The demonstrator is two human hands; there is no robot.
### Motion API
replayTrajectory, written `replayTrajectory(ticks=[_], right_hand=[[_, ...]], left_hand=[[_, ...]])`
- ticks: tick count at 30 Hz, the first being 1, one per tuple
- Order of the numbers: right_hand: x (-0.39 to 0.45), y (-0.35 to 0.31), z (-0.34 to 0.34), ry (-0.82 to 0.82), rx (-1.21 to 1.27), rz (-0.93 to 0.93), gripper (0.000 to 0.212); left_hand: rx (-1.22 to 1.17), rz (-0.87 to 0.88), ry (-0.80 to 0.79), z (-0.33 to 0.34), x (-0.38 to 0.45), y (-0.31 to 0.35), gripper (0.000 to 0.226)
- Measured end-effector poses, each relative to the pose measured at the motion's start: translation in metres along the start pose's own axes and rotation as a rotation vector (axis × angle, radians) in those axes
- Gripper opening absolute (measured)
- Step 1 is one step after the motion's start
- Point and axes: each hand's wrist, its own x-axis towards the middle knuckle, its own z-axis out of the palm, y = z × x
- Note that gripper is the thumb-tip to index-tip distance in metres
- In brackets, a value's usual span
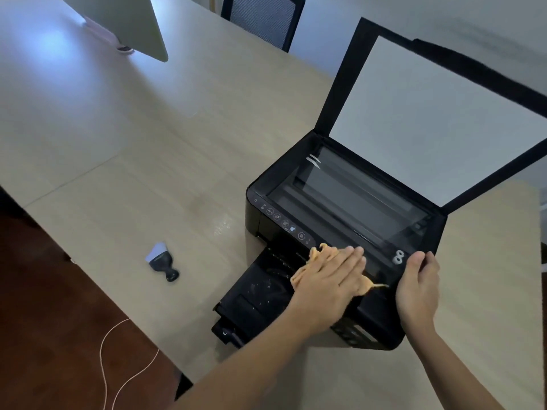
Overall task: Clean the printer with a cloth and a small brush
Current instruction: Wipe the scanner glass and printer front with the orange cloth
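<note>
- Left hand (328, 285) flat, fingers straight, presses cloth (318, 253) on printer (266, 297) front edge.
- Right hand (418, 288) grips printer's near corner.
- Cloth soft, limp: hold under palm.
- Printer likely heavy; glass (355, 190) fragile.
- Brush (162, 261) on desk (148, 173), apart.

One printer (340, 202), with one raised scanner lid (429, 119). One orange cloth (318, 254). One small brush (164, 261). Two bare hands: one left hand (328, 285), one right hand (417, 288). One wood-grain table (148, 158). One monitor (130, 22). One mesh-backed office chair (263, 19). One thin pale cable (118, 365).
</note>
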Motion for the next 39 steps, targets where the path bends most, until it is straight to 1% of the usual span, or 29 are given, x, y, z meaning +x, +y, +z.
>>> replayTrajectory(ticks=[3, 5, 6, 7, 8, 9, 10, 11, 13, 14, 15, 16, 18, 20, 22, 23, 24, 25, 27, 28, 29, 30, 31, 32, 34, 35, 36, 37, 39], right_hand=[[0.001, -0.001, -0.001, 0.000, -0.001, 0.008, 0.066], [0.000, -0.001, 0.000, 0.007, -0.006, -0.001, 0.068], [0.000, -0.002, 0.000, 0.014, -0.007, -0.003, 0.068], [-0.001, -0.001, -0.001, 0.018, -0.008, -0.001, 0.067], [-0.002, -0.002, -0.001, 0.019, -0.009, 0.002, 0.067], [-0.002, -0.002, -0.002, 0.018, -0.007, 0.006, 0.068], [-0.002, -0.001, -0.002, 0.019, -0.007, 0.010, 0.068], [-0.002, -0.001, -0.002, 0.019, -0.010, 0.013, 0.070], [-0.002, -0.002, 0.000, 0.018, -0.021, 0.022, 0.072], [-0.002, -0.002, 0.001, 0.021, -0.026, 0.039, 0.073], [-0.002, -0.003, 0.001, 0.020, -0.025, 0.040, 0.075], [-0.002, -0.004, 0.001, 0.016, -0.028, 0.035, 0.076], [-0.001, -0.004, 0.000, 0.028, -0.049, 0.050, 0.078], [-0.003, -0.005, 0.001, 0.047, -0.068, 0.061, 0.076], [-0.006, -0.010, 0.001, 0.068, -0.080, 0.048, 0.064], [-0.007, -0.014, 0.002, 0.075, -0.084, 0.039, 0.056], [-0.010, -0.021, 0.002, 0.081, -0.091, 0.037, 0.052], [-0.011, -0.024, 0.001, 0.086, -0.100, 0.037, 0.053], [-0.012, -0.025, -0.001, 0.108, -0.120, 0.037, 0.061], [-0.012, -0.024, -0.002, 0.129, -0.133, 0.030, 0.066], [-0.012, -0.022, -0.002, 0.154, -0.154, 0.015, 0.072], [-0.015, -0.021, -0.002, 0.173, -0.200, -0.002, 0.074], [-0.021, -0.027, 0.004, 0.198, -0.273, -0.047, 0.071], [-0.029, -0.035, 0.010, 0.227, -0.348, -0.134, 0.064], [-0.049, -0.061, 0.030, 0.254, -0.410, -0.382, 0.051], [-0.062, -0.082, 0.044, 0.230, -0.368, -0.490, 0.045], [-0.080, -0.107, 0.061, 0.176, -0.283, -0.565, 0.039], [-0.098, -0.131, 0.080, 0.076, -0.164, -0.597, 0.035], [-0.127, -0.176, 0.121, -0.179, 0.020, -0.552, 0.036]], left_hand=[[0.106, -0.221, 0.013, -0.007, 0.009, -0.063, 0.055], [0.037, -0.476, 0.072, -0.017, 0.019, -0.122, 0.053], [-0.078, -0.603, 0.097, -0.025, 0.028, -0.143, 0.053], [-0.266, -0.726, 0.142, -0.031, 0.034, -0.158, 0.053], [-0.464, -0.822, 0.201, -0.035, 0.042, -0.161, 0.052], [-0.601, -0.900, 0.275, -0.036, 0.048, -0.156, 0.052], [-0.670, -0.951, 0.333, -0.035, 0.048, -0.142, 0.052], [-0.691, -0.949, 0.372, -0.034, 0.044, -0.125, 0.053], [-0.726, -0.869, 0.428, -0.028, 0.029, -0.101, 0.056], [-0.747, -0.847, 0.457, -0.024, 0.026, -0.102, 0.056], [-0.806, -0.895, 0.484, -0.027, 0.027, -0.108, 0.055], [-0.886, -0.988, 0.495, -0.027, 0.033, -0.120, 0.053], [-1.130, -1.242, 0.466, -0.021, 0.043, -0.147, 0.057], [-1.326, -1.441, 0.332, -0.005, 0.045, -0.177, 0.064], [-1.545, -1.531, 0.129, 0.021, 0.038, -0.201, 0.070], [-1.619, -1.561, 0.047, 0.032, 0.033, -0.207, 0.065], [-1.661, -1.557, -0.030, 0.028, 0.033, -0.209, 0.060], [-1.663, -1.529, -0.122, 0.015, 0.034, -0.206, 0.057], [-1.659, -1.454, -0.196, -0.023, 0.033, -0.197, 0.048], [-1.681, -1.421, -0.206, -0.033, 0.028, -0.198, 0.034], [-1.737, -1.401, -0.189, -0.043, 0.021, -0.199, 0.020], [-1.761, -1.399, -0.180, -0.046, 0.012, -0.204, 0.018], [-1.745, -1.407, -0.152, -0.048, 0.003, -0.218, 0.023], [-1.737, -1.388, -0.117, -0.053, -0.005, -0.228, 0.027], [-1.763, -1.334, -0.052, -0.064, -0.015, -0.247, 0.020], [-1.780, -1.301, -0.035, -0.072, -0.017, -0.255, 0.015], [-1.803, -1.262, -0.019, -0.082, -0.018, -0.261, 0.018], [-1.811, -1.208, -0.025, -0.093, -0.019, -0.267, 0.023], [-1.788, -1.108, -0.059, -0.113, -0.018, -0.276, 0.029]])
